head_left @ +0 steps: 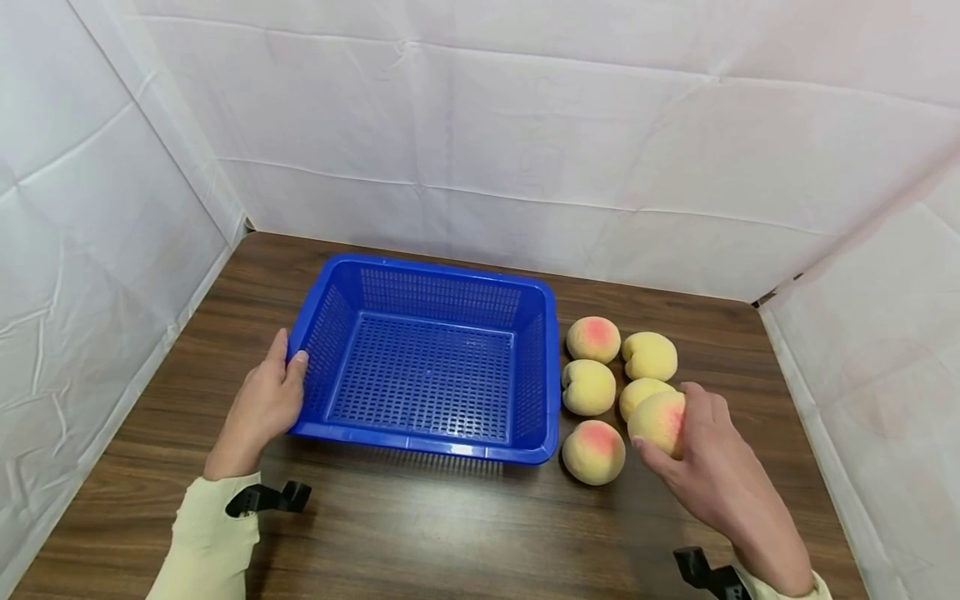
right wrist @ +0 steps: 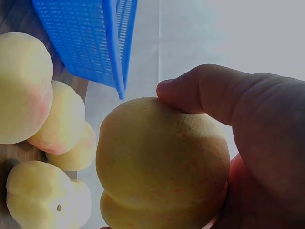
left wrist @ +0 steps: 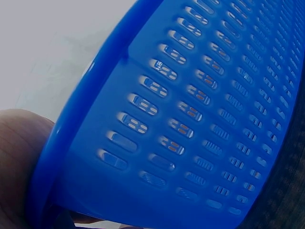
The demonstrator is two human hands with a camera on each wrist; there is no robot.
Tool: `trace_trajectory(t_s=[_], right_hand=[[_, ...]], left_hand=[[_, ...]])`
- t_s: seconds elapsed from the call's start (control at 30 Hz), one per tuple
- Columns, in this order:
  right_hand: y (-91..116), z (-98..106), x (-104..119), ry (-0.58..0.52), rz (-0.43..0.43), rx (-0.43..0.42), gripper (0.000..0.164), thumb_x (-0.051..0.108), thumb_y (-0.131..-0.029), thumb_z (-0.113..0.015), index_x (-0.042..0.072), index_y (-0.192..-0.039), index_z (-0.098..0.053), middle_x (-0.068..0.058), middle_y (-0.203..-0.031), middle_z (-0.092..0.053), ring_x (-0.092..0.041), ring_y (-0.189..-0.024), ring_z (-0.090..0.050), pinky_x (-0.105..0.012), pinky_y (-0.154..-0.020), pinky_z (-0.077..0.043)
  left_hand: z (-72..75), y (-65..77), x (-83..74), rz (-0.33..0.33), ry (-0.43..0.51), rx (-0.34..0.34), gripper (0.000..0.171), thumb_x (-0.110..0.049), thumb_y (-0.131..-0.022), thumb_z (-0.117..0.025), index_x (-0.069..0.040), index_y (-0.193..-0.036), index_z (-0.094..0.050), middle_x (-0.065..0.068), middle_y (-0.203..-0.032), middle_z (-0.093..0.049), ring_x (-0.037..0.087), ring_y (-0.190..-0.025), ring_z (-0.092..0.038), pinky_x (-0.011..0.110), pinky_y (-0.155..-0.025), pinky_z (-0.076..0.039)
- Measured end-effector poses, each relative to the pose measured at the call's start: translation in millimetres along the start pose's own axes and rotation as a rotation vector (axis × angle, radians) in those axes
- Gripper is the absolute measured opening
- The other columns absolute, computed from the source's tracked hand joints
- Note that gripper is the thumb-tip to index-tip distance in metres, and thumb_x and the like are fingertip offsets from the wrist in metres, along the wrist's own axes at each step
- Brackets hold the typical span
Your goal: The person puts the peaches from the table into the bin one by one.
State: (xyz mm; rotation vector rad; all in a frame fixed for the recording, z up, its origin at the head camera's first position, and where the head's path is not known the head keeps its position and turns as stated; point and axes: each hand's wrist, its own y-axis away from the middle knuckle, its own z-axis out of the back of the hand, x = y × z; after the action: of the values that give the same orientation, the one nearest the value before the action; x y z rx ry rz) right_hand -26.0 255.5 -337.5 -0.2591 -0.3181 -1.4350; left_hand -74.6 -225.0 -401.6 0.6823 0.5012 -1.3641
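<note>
A blue plastic basket (head_left: pixel 427 375) with slotted walls stands on the table, nothing inside it. My left hand (head_left: pixel 273 392) grips its left rim, thumb on the inner side; the left wrist view shows the basket wall (left wrist: pixel 157 119) up close. On the right, my right hand (head_left: pixel 712 458) holds a yellow peach with a pink blush (head_left: pixel 658 421) between thumb and fingers. In the right wrist view that peach (right wrist: pixel 162 162) fills the grasp. Several other peaches lie between basket and right hand, among them a blushed peach (head_left: pixel 593 452) in front and a yellow peach (head_left: pixel 649 357) behind.
The brown wooden table (head_left: pixel 420 533) runs up to white cloth walls (head_left: pixel 525 125) at the back and both sides. One peach (head_left: pixel 588 387) sits close beside the basket's right side. Another peach (head_left: pixel 639 392) is partly hidden behind the held one.
</note>
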Motion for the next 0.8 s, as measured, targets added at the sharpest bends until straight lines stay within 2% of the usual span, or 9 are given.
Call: trace_trajectory(t_s=[0.53, 0.8], right_hand=[[-10, -2, 9, 0.012, 0.043, 0.010, 0.076, 0.036, -0.086, -0.068, -0.006, -0.133, -0.028, -0.025, -0.108, -0.040, -0.029, -0.077, -0.051, -0.042, -0.061, -0.046], [-13, -6, 14, 0.019, 0.086, -0.034, 0.067, 0.032, -0.084, -0.071, -0.005, -0.125, -0.033, -0.023, -0.103, -0.040, -0.030, -0.074, -0.048, -0.040, -0.058, -0.043]], left_hand=[[-0.4, -0.2, 0.4, 0.002, 0.004, 0.000, 0.063, -0.035, -0.106, -0.019, 0.001, -0.150, 0.007, 0.036, -0.149, -0.016, 0.050, -0.132, -0.024, 0.067, -0.103, -0.023], [-0.4, -0.8, 0.7, -0.002, -0.001, -0.004, 0.063, -0.035, -0.107, -0.019, 0.002, -0.150, 0.007, 0.036, -0.149, -0.016, 0.050, -0.132, -0.024, 0.066, -0.104, -0.023]])
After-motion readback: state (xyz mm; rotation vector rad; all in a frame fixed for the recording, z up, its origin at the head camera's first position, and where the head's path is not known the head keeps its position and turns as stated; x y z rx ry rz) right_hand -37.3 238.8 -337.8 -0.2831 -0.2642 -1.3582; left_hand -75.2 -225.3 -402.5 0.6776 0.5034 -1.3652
